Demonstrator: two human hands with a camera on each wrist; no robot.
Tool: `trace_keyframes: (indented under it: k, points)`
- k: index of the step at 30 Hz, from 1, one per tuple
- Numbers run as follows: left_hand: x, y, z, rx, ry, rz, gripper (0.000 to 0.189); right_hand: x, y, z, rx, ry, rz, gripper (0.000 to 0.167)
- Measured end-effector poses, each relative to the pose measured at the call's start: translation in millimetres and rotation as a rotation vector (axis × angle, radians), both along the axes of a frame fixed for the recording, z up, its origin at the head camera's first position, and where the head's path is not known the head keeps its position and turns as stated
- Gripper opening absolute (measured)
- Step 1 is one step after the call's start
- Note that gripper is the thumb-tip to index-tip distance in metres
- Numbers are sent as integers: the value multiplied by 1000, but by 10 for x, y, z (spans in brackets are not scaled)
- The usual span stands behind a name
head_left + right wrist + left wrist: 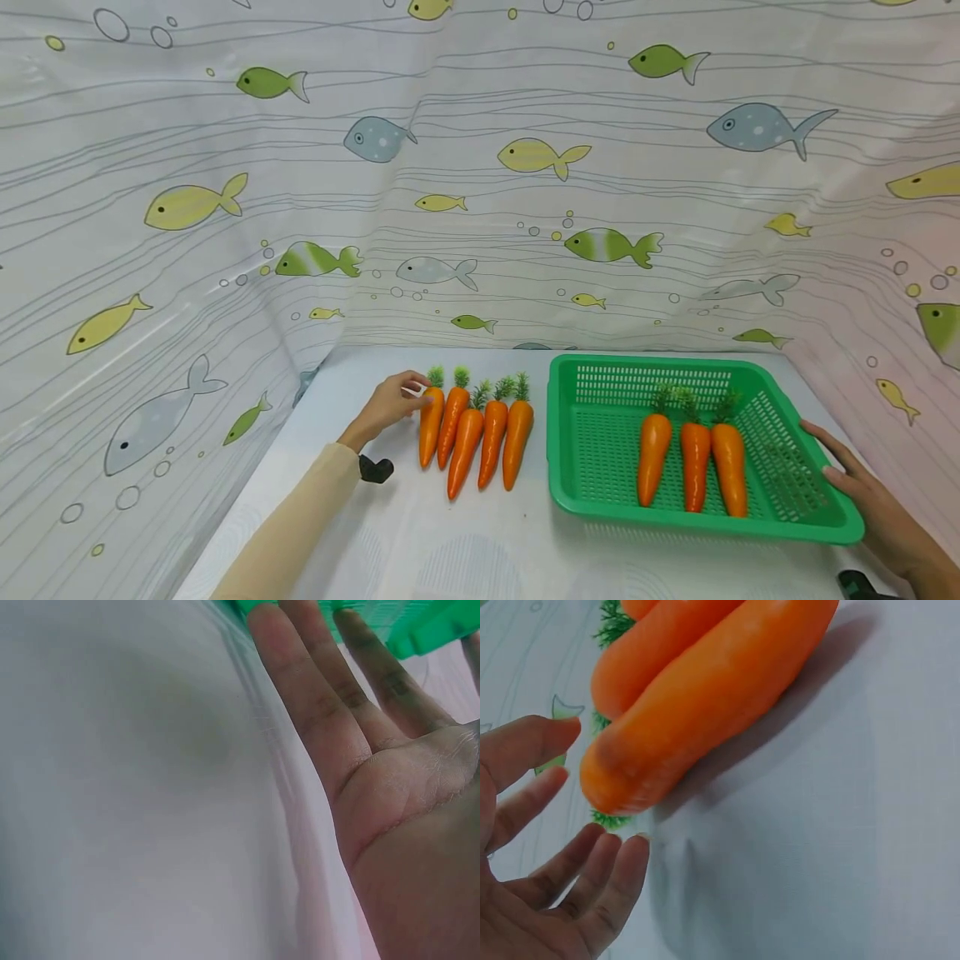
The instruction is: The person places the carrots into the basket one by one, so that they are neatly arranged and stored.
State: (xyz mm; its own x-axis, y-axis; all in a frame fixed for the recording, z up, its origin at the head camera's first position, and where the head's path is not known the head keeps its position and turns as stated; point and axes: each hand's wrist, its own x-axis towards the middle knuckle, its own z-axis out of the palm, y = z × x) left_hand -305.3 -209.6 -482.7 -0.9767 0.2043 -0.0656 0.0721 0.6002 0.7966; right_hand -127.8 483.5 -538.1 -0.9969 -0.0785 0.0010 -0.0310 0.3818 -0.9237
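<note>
My left hand is at the top of the leftmost carrot, with its thumb and fingers spread apart. In the left wrist view, a gap shows between the fingertips and that carrot's thick end. Several more orange carrots with green tufts lie beside it, such as the rightmost carrot. Against the right side of a green basket rests my right hand. Its fingers look fairly straight at the basket's edge in the right wrist view. Inside the basket lie three carrots, one of them the middle carrot.
A white table carries the carrot row at the centre and the basket at the right. Behind and at the sides hangs a fish-patterned sheet. A black wrist device sits by the left wrist.
</note>
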Motion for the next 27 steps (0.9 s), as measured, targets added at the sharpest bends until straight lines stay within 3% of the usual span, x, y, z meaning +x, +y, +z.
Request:
trace_keyframes:
  k: [8,20,27]
  points:
    - [-70,-15,-118,-45,-30,-3,40,-5,-3,-25,17,9,-10,60]
    - [-132,57,-127,-83,-50,-59,49,-26,-5,-3,32,27,-17,60]
    - [-143,81,-143,-71,-64,-62,50,-9,3,-12,7,13,-1,60]
